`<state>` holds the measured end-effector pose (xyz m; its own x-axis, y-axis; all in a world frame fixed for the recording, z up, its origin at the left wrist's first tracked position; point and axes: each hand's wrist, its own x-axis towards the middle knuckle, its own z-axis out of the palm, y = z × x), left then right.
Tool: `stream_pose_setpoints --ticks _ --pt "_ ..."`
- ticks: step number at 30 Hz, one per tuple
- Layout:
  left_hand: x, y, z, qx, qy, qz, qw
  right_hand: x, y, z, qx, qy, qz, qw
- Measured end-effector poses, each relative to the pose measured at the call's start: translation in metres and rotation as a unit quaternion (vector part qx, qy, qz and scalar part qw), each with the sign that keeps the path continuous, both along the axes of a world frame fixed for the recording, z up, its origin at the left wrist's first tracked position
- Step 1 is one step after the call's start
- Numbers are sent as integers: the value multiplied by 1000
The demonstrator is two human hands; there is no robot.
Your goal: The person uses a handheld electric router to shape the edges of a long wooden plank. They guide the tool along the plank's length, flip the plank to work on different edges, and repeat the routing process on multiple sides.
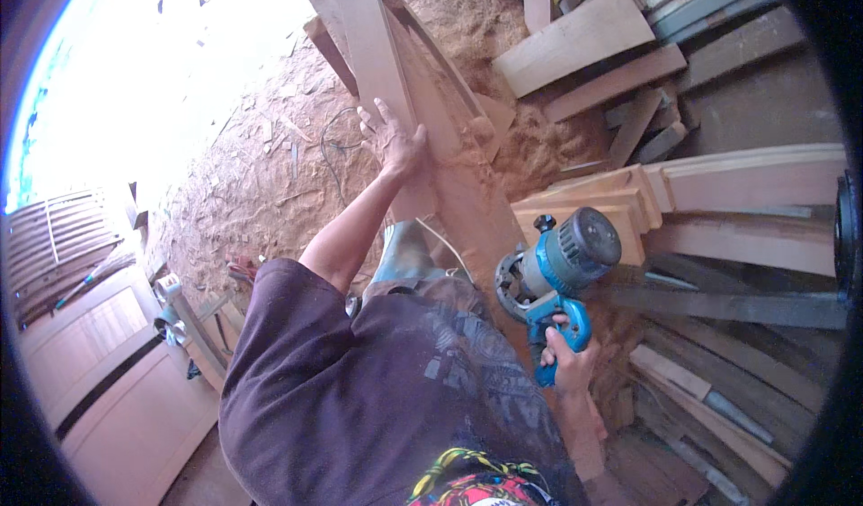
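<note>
Beside the left hand (393, 139), whose fingers are spread flat with nothing clasped, a long board (382, 75) is steadied; the palm is pressed on the board's edge, and the board runs tilted away above the hand toward the top of the view. Just right of that palm a broader plank (467, 196) is laid, dusted with sawdust and reaching down toward the body. In the right hand (568, 362) a blue router (555, 277) is gripped tight by its handle, the fingers wrapped round it; the grey motor cap is turned up and right of the grip, the round base to its left. The router is held clear of the board, well apart from the left hand. Right of the grip stacked timber (746, 191) is piled. Beyond the left hand, sawdust (261, 173) is spread over the ground.
</note>
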<state>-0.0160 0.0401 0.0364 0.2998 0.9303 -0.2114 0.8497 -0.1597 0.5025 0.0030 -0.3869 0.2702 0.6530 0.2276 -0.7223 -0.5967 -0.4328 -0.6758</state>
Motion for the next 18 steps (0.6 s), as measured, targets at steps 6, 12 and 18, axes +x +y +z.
stream_pose_setpoints --ticks 6,12,18 --pt "-59 -2 -4 31 34 -195 980 -9 4 2 -7 9 -48 999" --pt "-86 131 -21 106 96 -403 904 -22 14 -3 -8 1 -108 994" --pt "29 165 -3 107 122 -438 884 -40 26 -9 -16 -56 -154 986"
